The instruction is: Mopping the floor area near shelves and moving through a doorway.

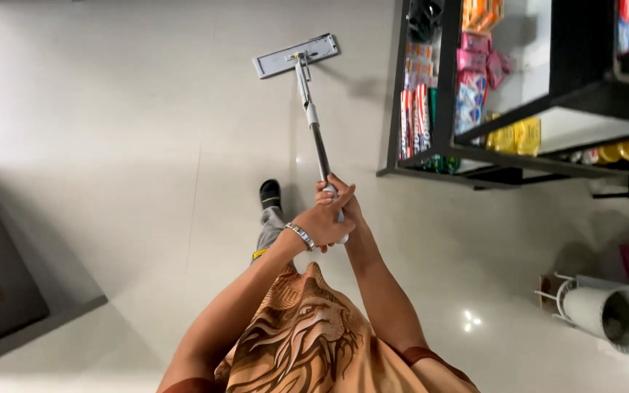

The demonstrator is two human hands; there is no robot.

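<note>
Grey flat mop head (296, 55) flat on the pale tiled floor (147, 145), well out from the body and just left of the black shelf rack (442, 149) stacked with bright packets. Metal mop handle (318, 138) slanting back from that head to the chest, passing close beside the rack's near corner. Left hand (320, 224), bracelet at the wrist, clenched round the top of the handle; right hand (342, 204) wrapped on the same end just above it, its grip partly hidden. Black shoe (270, 194) planted left of the rack, under the handle. Judged mid-stroke, at full reach. Any further stroke calls for keeping the head flat and steering clear of the rack's leg. White pot (591, 306) well below the rack.
</note>
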